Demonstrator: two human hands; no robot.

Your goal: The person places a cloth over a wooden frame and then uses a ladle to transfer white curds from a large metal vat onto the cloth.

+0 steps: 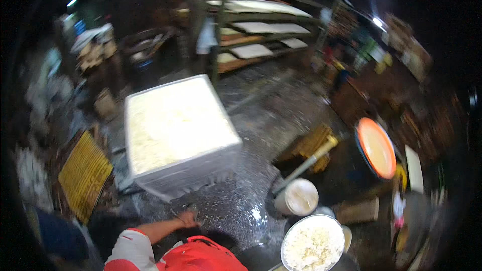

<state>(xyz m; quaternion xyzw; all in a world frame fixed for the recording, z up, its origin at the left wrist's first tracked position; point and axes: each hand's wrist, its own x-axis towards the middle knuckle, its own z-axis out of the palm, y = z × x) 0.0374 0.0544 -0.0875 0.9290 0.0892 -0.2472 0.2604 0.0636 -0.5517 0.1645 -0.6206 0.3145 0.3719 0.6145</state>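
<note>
My left hand (189, 218) reaches out from a white and red sleeve, low in the view and left of the middle. It hangs over the wet floor, just below a large square block-like container (196, 168) wrapped in pale cloth and filled level with a whitish mass. A gap shows between hand and container. Blur hides how the fingers lie, and I make out nothing held. My right hand is out of view. To the right of my red shirt, a round bowl (314, 243) holds white crumbly curd-like pieces.
A white bucket (301, 196) with a long pole (311, 163) beside it stands behind the bowl. Farther right is an orange-rimmed basin (376, 148). A yellow slatted mat (86, 175) leans at left. A rack (221, 30) holds white sheets on its shelves at the back.
</note>
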